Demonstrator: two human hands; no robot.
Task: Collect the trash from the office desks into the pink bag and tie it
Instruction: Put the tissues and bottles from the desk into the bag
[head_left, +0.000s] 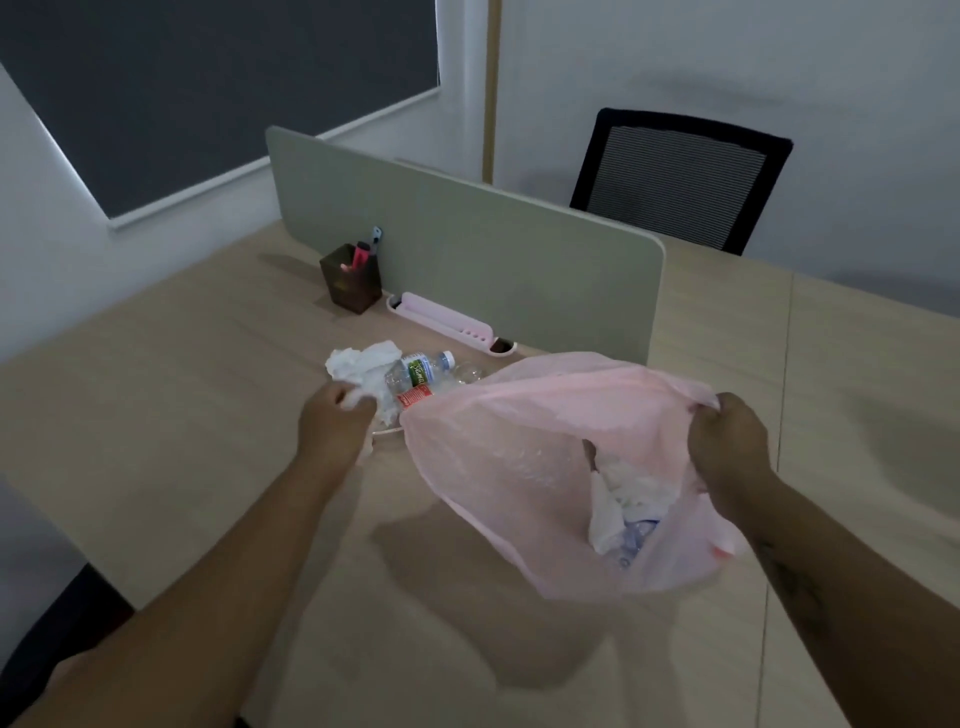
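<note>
A thin pink bag (524, 467) hangs open above the wooden desk (182, 415). My right hand (730, 441) grips its right rim and holds it up. White paper and a crushed bottle show through its lower part. On the desk left of the bag lie crumpled white tissues (363, 364) and a clear plastic bottle (418, 376) with a green and red label. My left hand (332, 426) is closed on the near edge of the tissues, right beside the bag's left rim.
A grey-green divider panel (467, 249) runs across the desk behind the trash. A dark pen holder (350, 278) and a pink organiser tray (447, 322) stand against it. A black mesh chair (675, 176) sits beyond the desk at the right.
</note>
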